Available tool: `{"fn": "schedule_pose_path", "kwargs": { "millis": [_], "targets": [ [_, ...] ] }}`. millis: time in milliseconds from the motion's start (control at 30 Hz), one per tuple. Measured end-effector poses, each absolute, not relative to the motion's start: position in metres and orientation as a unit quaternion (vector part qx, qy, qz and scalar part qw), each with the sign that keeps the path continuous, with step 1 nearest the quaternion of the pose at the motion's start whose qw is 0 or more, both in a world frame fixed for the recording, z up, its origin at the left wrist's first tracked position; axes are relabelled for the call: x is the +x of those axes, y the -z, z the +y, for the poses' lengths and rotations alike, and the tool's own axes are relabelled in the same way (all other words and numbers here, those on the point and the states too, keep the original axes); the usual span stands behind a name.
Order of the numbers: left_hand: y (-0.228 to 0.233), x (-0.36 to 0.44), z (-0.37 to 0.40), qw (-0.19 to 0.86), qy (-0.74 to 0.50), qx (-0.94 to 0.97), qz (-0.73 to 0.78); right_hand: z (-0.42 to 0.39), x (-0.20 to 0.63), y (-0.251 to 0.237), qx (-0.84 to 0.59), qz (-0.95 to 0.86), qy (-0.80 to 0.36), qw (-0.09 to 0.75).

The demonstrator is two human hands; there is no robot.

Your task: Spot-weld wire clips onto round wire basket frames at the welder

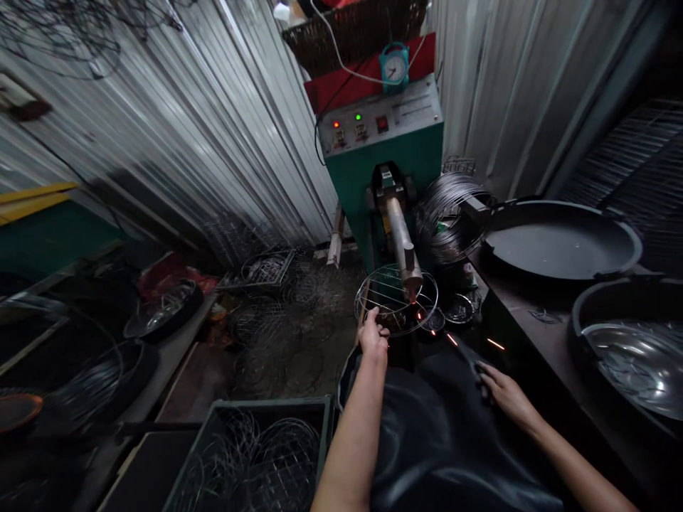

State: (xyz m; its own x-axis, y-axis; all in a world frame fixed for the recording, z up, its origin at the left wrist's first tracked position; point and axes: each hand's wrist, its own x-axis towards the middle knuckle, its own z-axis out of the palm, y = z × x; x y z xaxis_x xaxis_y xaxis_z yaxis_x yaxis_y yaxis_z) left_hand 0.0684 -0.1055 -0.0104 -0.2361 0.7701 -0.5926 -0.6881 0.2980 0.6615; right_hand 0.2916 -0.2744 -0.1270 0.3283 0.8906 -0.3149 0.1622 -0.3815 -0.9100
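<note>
Low in the frame, the left hand (373, 334) grips the near rim of a round wire rack (395, 299) under the welder's electrode (412, 284), sparks flying; the right hand (504, 391) rests open on the counter (538, 341).

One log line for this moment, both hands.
left hand: holds round wire rack under welder tip | sparks: yes | right hand: flat on dark apron
</note>
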Motion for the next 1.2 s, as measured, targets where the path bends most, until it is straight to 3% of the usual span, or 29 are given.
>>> {"fn": "schedule_pose_path", "kwargs": {
  "millis": [400,600,833,1200],
  "targets": [
    [-0.002,0.029,-0.106,0.654,-0.460,0.071,0.597,-0.288,0.300,0.122,-0.712,-0.387,-0.420,0.409],
    [0.005,0.027,-0.085,0.674,-0.392,0.114,0.615,-0.284,0.298,0.132,-0.725,-0.439,-0.343,0.403],
    [0.008,0.024,-0.083,0.675,-0.381,0.151,0.614,-0.283,0.294,0.137,-0.720,-0.453,-0.326,0.412],
    [-0.004,0.026,-0.094,0.669,-0.346,0.178,0.633,-0.288,0.290,0.138,-0.686,-0.347,-0.384,0.512]
  ]
}}
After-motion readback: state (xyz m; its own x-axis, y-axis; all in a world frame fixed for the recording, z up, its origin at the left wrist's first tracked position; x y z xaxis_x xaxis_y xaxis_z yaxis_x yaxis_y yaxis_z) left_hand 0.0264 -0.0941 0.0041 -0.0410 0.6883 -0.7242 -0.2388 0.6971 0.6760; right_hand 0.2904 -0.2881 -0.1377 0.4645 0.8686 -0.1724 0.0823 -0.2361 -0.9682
